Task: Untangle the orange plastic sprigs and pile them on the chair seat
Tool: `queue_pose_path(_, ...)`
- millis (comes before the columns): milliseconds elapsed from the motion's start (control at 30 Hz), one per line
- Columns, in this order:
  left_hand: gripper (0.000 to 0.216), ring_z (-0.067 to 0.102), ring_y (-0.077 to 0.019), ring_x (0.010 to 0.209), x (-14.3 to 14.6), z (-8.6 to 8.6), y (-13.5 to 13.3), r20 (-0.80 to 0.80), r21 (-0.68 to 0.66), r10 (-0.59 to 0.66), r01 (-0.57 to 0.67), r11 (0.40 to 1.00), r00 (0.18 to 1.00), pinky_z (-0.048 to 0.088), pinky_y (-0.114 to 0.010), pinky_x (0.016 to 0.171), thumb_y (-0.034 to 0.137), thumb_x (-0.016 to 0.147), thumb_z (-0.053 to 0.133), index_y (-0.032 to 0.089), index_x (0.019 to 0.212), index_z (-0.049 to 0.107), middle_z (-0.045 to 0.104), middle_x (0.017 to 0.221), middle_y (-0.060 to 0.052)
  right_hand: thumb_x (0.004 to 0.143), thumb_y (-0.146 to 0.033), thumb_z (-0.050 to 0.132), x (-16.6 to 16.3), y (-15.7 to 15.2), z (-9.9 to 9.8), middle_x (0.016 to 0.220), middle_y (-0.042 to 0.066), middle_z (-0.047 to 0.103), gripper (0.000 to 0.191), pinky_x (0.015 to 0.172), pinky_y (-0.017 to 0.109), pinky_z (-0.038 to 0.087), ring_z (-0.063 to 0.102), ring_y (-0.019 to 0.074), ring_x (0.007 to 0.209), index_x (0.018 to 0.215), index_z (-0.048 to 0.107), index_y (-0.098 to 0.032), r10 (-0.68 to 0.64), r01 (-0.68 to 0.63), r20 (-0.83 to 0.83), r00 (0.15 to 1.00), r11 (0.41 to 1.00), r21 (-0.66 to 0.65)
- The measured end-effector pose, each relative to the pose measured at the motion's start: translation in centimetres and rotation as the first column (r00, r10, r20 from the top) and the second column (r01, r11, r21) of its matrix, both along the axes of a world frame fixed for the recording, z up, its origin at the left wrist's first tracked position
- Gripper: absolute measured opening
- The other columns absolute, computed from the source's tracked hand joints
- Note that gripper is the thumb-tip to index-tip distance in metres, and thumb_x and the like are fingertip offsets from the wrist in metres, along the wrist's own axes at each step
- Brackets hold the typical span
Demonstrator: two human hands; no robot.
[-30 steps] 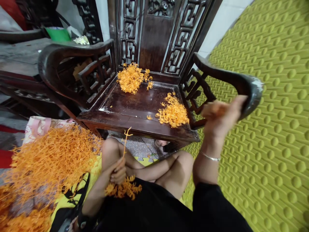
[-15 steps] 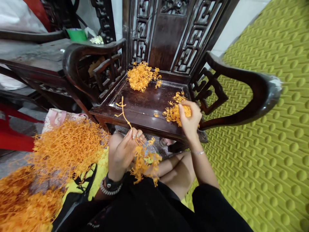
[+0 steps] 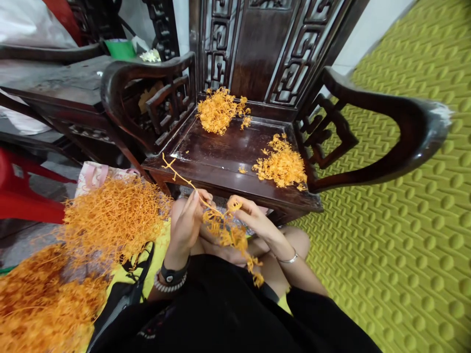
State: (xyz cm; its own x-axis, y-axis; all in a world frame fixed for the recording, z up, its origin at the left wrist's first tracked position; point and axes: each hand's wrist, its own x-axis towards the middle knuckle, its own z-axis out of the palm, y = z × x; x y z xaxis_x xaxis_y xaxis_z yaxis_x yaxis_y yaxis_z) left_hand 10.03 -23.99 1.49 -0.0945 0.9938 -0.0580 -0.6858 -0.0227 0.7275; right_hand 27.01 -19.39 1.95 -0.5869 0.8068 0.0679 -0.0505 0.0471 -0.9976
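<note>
My left hand [image 3: 188,220] grips an orange plastic sprig [image 3: 224,230] whose bare stem sticks up and left toward the chair's front edge. My right hand [image 3: 250,218] pinches a small orange piece near the top of the same sprig. Both hands are over my lap, just in front of a dark carved wooden chair [image 3: 221,171]. On the chair seat lie two heaps of small orange pieces, one at the back [image 3: 219,110] and one at the front right [image 3: 281,166]. A big heap of orange stems [image 3: 110,220] lies on the floor to my left.
A green knobbed mat [image 3: 405,220] covers the floor to the right. A dark wooden table [image 3: 55,88] with a green tub [image 3: 119,48] stands at the back left. A red plastic stool [image 3: 22,196] and a pink-handled bag [image 3: 91,174] are on the left.
My right hand left the front right heap on the chair seat and came back to the sprig. My left hand raised the sprig slightly. The camera tilted a little.
</note>
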Motion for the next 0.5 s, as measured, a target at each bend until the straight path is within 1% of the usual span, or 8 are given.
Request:
queue_pose_path(67,0.024,0.046,-0.0069,0.059,0.1,-0.2,0.1,0.022,-0.015,-0.027,0.027,1.0,0.999,0.041,-0.017,0.059,0.038,0.094,0.055,0.017,0.081,0.057,0.047,0.07,0.003,0.084,-0.03,0.059,-0.1,-0.4,0.0,0.074,-0.001,0.049,0.018,0.07,0.024,0.042,0.048,0.0111,0.072,0.072,0.053,-0.018,-0.028,0.009,-0.119,0.993,0.987,-0.161)
queue_pose_path(100,0.026,0.042,-0.0063,0.057,0.1,-0.2,0.2,0.025,-0.014,-0.035,0.036,0.999,0.999,0.04,-0.016,0.058,0.038,0.094,0.055,0.017,0.078,0.056,0.044,0.067,0.004,0.084,-0.031,0.056,-0.2,-0.5,0.0,0.075,0.0,0.05,0.019,0.069,0.025,0.043,0.048,0.0113,0.071,0.071,0.051,-0.018,-0.041,-0.01,-0.187,0.982,0.964,-0.264)
queue_pose_path(167,0.031,0.037,-0.006,0.053,0.0,-0.4,0.3,0.014,-0.007,-0.059,0.059,0.998,0.998,0.037,-0.016,0.055,0.039,0.093,0.056,0.016,0.072,0.052,0.039,0.062,0.005,0.084,-0.033,0.053,-0.1,-0.6,-0.1,0.079,0.001,0.053,0.019,0.062,0.024,0.045,0.048,0.0109,0.067,0.071,0.049,-0.019,-0.076,-0.052,-0.281,0.957,0.906,-0.42)
queue_pose_path(200,0.034,0.035,-0.0062,0.052,-0.1,-0.5,0.2,-0.008,-0.006,-0.083,0.083,0.997,0.997,0.036,-0.017,0.054,0.042,0.093,0.056,0.017,0.07,0.051,0.037,0.061,0.005,0.084,-0.033,0.054,0.0,-0.7,-0.1,0.081,0.001,0.054,0.018,0.057,0.023,0.044,0.048,0.0102,0.065,0.072,0.05,-0.019,-0.094,-0.051,-0.291,0.952,0.89,-0.453)
queue_pose_path(267,0.038,0.031,-0.0069,0.05,-0.3,-0.7,0.0,-0.095,-0.008,-0.135,0.135,0.991,0.986,0.032,-0.018,0.051,0.047,0.091,0.056,0.017,0.069,0.05,0.034,0.058,0.006,0.084,-0.031,0.057,0.4,-0.8,0.3,0.084,0.001,0.057,0.015,0.05,0.021,0.042,0.047,0.0085,0.06,0.076,0.052,-0.02,-0.122,-0.014,-0.267,0.956,0.89,-0.455)
queue_pose_path(333,0.041,0.032,-0.0078,0.051,-0.7,-0.9,-0.6,-0.262,0.004,-0.163,0.17,0.985,0.951,0.03,-0.019,0.05,0.052,0.09,0.055,0.017,0.069,0.05,0.034,0.057,0.006,0.085,-0.029,0.06,1.0,-1.2,1.1,0.084,0.0,0.059,0.014,0.044,0.019,0.039,0.047,0.007,0.056,0.078,0.052,-0.02,-0.124,0.002,-0.246,0.961,0.897,-0.443)
queue_pose_path(400,0.04,0.036,-0.0088,0.055,-1.0,-0.8,-1.3,-0.446,0.026,-0.188,0.223,0.974,0.875,0.032,-0.02,0.053,0.052,0.09,0.055,0.017,0.071,0.052,0.04,0.061,0.005,0.086,-0.029,0.061,1.6,-1.6,2.3,0.082,-0.001,0.06,0.015,0.041,0.018,0.037,0.047,0.0059,0.052,0.08,0.051,-0.02,-0.105,-0.015,-0.248,0.963,0.899,-0.438)
queue_pose_path(500,0.03,0.041,-0.0098,0.061,-1.5,0.1,-2.3,-0.63,0.02,-0.307,0.411,0.912,0.713,0.035,-0.022,0.058,0.047,0.091,0.055,0.018,0.082,0.054,0.046,0.069,0.004,0.088,-0.026,0.06,2.5,-2.0,3.7,0.083,-0.001,0.06,0.012,0.042,0.018,0.044,0.053,0.0065,0.053,0.082,0.052,-0.019,-0.071,-0.041,-0.256,0.964,0.912,-0.407)
